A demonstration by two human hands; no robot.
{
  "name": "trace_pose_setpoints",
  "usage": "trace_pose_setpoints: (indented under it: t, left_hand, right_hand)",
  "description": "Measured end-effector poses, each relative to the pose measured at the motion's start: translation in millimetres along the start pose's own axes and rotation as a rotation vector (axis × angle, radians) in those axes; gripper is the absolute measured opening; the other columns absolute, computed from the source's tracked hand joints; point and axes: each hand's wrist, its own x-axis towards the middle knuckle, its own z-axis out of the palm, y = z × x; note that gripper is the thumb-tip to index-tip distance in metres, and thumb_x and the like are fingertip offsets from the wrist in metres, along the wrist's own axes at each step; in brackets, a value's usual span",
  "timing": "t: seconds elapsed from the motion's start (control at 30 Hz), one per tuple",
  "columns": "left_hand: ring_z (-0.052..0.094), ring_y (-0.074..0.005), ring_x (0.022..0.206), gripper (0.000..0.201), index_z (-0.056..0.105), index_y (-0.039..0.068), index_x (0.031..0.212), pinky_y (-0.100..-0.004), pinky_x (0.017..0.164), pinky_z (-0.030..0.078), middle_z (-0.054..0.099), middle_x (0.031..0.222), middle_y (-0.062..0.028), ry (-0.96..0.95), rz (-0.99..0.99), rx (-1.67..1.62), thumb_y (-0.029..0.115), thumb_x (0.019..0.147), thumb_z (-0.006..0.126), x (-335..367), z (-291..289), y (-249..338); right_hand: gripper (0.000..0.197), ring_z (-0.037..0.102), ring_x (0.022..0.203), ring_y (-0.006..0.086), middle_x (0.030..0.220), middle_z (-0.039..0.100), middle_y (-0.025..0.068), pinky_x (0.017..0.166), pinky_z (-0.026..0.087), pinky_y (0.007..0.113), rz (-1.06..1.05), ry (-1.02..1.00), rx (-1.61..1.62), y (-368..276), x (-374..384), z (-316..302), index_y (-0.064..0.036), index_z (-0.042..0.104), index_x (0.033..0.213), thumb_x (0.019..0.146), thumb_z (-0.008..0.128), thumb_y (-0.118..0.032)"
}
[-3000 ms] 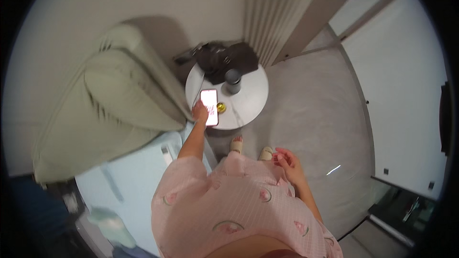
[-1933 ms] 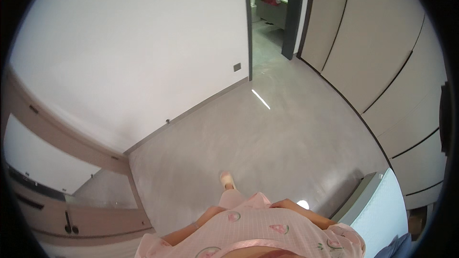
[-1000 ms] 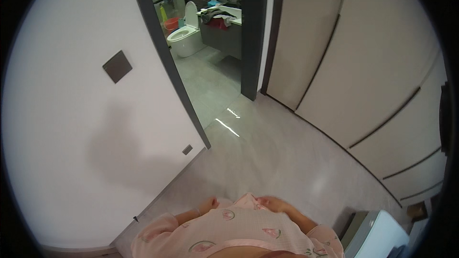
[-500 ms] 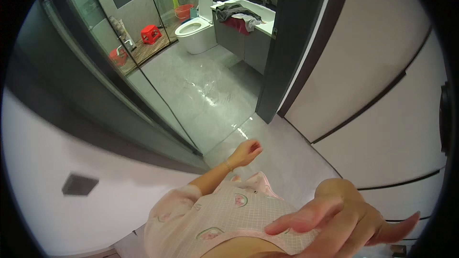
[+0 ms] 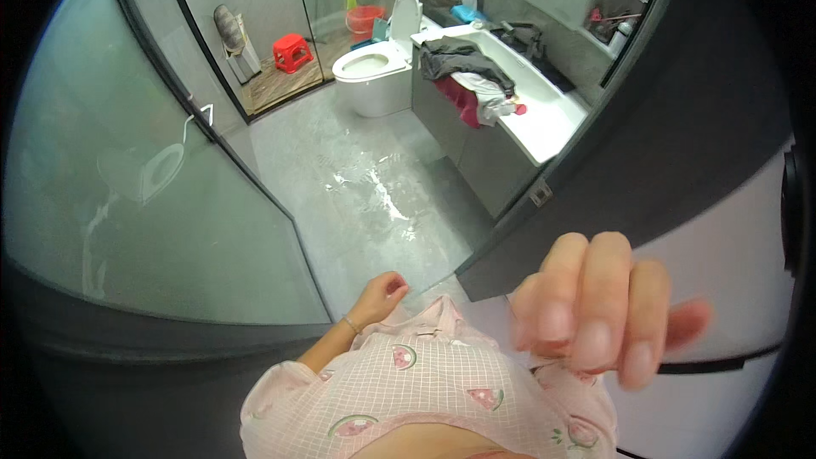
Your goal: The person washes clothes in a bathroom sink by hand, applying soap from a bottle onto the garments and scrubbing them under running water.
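My left hand (image 5: 380,296) hangs low beside my pink checked top (image 5: 433,382) with watermelon prints, a thin bracelet at its wrist. Its fingers are curled in, and nothing shows in them. Raised close in front on the right is my right hand (image 5: 599,310), its fingers loosely bent and somewhat apart, with nothing between them. Behind that hand stand the dark door frame (image 5: 671,119) and its metal strike plate (image 5: 541,194). Neither hand visibly touches anything.
Wet-looking grey floor (image 5: 374,195) stretches ahead. A vanity counter (image 5: 544,132) with a heap of clothes (image 5: 467,72) stands right of a toilet (image 5: 374,76) with its lid up. A glass door (image 5: 161,187) fills the left; beyond are a red stool (image 5: 292,53) and bucket (image 5: 365,22).
I have moved forward into the doorway, so the bathroom appears closer. My right hand has risen and its spread fingers have bent downward. My left hand remains low with curled fingers.
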Motion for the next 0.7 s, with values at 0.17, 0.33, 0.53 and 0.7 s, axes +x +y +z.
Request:
trace_pose_setpoints:
  t: [0.17,0.33,0.53,0.7]
  left_hand:
    - [0.058,-0.0168,0.069,0.016,0.058,0.000,0.086,-0.0295,0.067,0.047,0.061,0.075,-0.0097,0.382,-0.190,-0.126,0.015,0.082,0.061,51.7,-51.0,-43.1]
    - [0.059,-0.0167,0.073,0.015,0.058,0.000,0.086,-0.0283,0.068,0.047,0.060,0.077,-0.0087,0.122,-0.143,-0.155,0.015,0.081,0.061,183.8,-115.8,-43.3]
    - [0.057,-0.0181,0.074,0.013,0.057,0.002,0.086,-0.0303,0.070,0.046,0.058,0.080,-0.0089,-0.099,0.190,0.152,0.014,0.082,0.061,347.6,-263.2,-34.9]
    - [0.056,-0.0209,0.067,0.015,0.058,0.002,0.083,-0.0314,0.063,0.046,0.057,0.079,-0.0100,-0.061,0.288,0.179,0.013,0.076,0.065,514.7,-326.6,-12.6]
  right_hand:
    - [0.048,0.039,0.114,0.0278,0.121,0.035,0.0124,0.096,0.028,0.049,0.187,-0.107,-0.044,28.8,56.7,-127.8,-0.0100,0.041,0.117,0.091,0.031,-0.049]
    - [0.059,0.027,0.124,0.0289,0.135,0.016,0.0114,0.101,0.016,0.051,0.335,-0.392,-0.460,33.3,101.3,-240.3,-0.0164,0.025,0.131,0.086,0.037,-0.053]
    - [0.062,0.028,0.127,0.0337,0.140,0.020,0.0180,0.103,0.018,0.048,0.464,-1.178,-0.731,29.8,155.8,-331.0,-0.0113,0.030,0.132,0.086,0.042,-0.051]
    - [0.058,0.033,0.126,0.0396,0.134,0.037,0.0256,0.103,0.028,0.042,1.150,0.532,-1.968,28.8,147.4,-473.6,-0.0092,0.041,0.131,0.082,0.060,-0.034]
